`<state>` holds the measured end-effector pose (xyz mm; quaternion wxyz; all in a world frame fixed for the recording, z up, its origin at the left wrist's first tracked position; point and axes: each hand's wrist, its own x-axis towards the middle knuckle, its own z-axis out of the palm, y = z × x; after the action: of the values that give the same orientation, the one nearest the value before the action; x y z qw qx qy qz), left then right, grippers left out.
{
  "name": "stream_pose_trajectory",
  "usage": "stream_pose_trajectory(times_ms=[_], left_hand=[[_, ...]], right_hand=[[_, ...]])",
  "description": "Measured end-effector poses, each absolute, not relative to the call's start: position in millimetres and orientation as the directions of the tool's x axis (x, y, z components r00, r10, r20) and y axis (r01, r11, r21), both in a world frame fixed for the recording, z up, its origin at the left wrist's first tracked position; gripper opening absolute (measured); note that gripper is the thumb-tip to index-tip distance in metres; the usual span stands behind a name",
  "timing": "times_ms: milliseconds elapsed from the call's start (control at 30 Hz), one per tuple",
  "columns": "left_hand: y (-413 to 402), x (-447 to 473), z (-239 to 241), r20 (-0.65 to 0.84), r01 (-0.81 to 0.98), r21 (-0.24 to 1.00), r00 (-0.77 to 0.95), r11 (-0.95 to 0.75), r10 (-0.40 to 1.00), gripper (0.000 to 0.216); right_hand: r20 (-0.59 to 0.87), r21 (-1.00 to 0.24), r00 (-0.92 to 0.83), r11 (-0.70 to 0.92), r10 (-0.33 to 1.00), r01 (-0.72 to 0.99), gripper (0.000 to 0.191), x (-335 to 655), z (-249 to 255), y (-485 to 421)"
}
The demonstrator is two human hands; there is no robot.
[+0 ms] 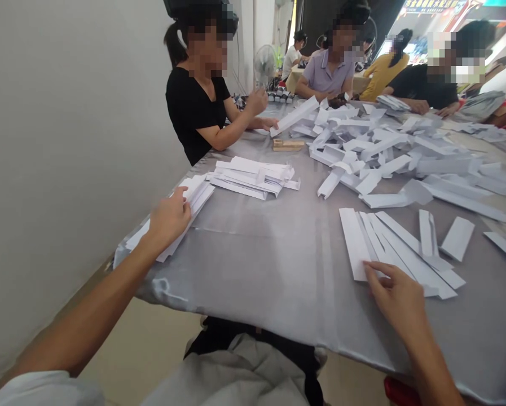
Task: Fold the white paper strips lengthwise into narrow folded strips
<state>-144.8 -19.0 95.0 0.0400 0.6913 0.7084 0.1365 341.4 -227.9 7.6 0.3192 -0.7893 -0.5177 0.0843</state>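
Observation:
On the left, my left hand [170,219] rests over a stack of folded white paper strips [197,197] near the table edge. Its index finger reaches out over the top papers and the thumb is apart from it; the other fingers are mostly hidden. At the right, thumb and index finger of my right hand [399,296] pinch the lower edge of a folded white paper strip [353,242]. This strip is the leftmost of a fanned group of paper strips [405,254] on the table.
Another pile of folded strips [253,176] lies beyond my left hand. A large heap of loose folded papers [383,141] covers the far right, near a small wooden block [289,145]. A person in black [199,107] holds a paper; others sit around the grey-covered table [256,248].

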Motion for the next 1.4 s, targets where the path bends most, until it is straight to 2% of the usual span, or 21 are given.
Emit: stream_pose_trajectory(times_ms=[100, 167, 233, 300, 400, 467, 567, 633, 767, 933, 1033, 1167, 1267, 1400], left_hand=[[-26.6, -137.2, 104.9, 0.212, 0.973, 0.230, -0.024, -0.026, 0.977, 0.056], [-34.0, -125.3, 108.8, 0.299, 0.938, 0.324, 0.021, -0.122, 0.954, 0.055], [-41.8, -106.4, 110.3, 0.387, 0.800, 0.535, 0.054, -0.272, 0.920, 0.053], [-47.6, -81.2, 111.0, 0.450, 0.540, 0.745, 0.025, -0.391, 0.892, 0.057], [-48.8, -38.0, 114.7, 0.396, 0.082, 0.913, 0.051, -0.399, 0.917, 0.062], [-44.2, -10.5, 119.9, 0.358, -0.155, 0.926, 0.079, -0.343, 0.930, 0.063], [-32.1, 22.5, 129.6, 0.332, -0.337, 0.900, 0.120, -0.276, 0.936, 0.053], [-23.0, 37.5, 135.3, 0.325, -0.376, 0.892, 0.144, -0.252, 0.935, 0.044], [-7.6, 52.9, 140.3, 0.350, -0.395, 0.872, 0.093, -0.288, 0.932, 0.033], [3.3, 60.3, 138.4, 0.381, -0.357, 0.866, 0.016, -0.351, 0.924, 0.026], [7.8, 63.3, 136.3, 0.382, -0.343, 0.873, 0.037, -0.347, 0.924, 0.035], [16.0, 64.2, 132.7, 0.384, -0.363, 0.874, 0.108, -0.323, 0.917, 0.057], [24.3, 61.9, 130.8, 0.363, -0.442, 0.855, 0.137, -0.271, 0.922, 0.068], [34.6, 54.0, 132.8, 0.280, -0.523, 0.834, 0.132, -0.173, 0.951, 0.078]], right_hand=[[0.315, -0.379, 0.428, -0.301, 0.847, 0.875, 0.049, 334.9, 8.9, -230.2], [0.366, -0.306, 0.440, -0.341, 0.820, 0.889, 0.047, 323.4, 16.2, -226.9], [0.411, -0.372, 0.398, -0.248, 0.820, 0.894, 0.048, 305.2, 29.6, -218.3], [0.400, -0.509, 0.305, -0.067, 0.864, 0.858, 0.049, 281.4, 48.8, -204.8], [0.331, -0.652, 0.174, 0.091, 0.928, 0.753, 0.060, 242.7, 87.0, -177.8], [0.296, -0.694, 0.141, 0.111, 0.945, 0.712, 0.071, 221.0, 115.5, -157.3], [0.301, -0.718, 0.107, 0.151, 0.948, 0.679, 0.074, 201.3, 153.0, -126.4], [0.306, -0.713, 0.112, 0.150, 0.945, 0.685, 0.071, 196.9, 168.9, -108.5], [0.326, -0.686, 0.152, 0.122, 0.933, 0.718, 0.046, 199.3, 176.5, -83.7], [0.299, -0.786, 0.138, 0.161, 0.944, 0.597, 0.039, 202.1, 167.1, -68.7], [0.301, -0.842, 0.193, 0.166, 0.934, 0.513, 0.041, 204.0, 159.2, -61.0], [0.306, -0.901, 0.222, 0.206, 0.926, 0.381, 0.047, 210.3, 146.5, -50.6], [0.191, -0.967, 0.128, 0.164, 0.973, 0.195, 0.056, 212.5, 141.6, -46.6], [0.000, -1.000, -0.052, 0.000, 0.999, -0.014, 0.069, 206.5, 142.2, -45.4]])
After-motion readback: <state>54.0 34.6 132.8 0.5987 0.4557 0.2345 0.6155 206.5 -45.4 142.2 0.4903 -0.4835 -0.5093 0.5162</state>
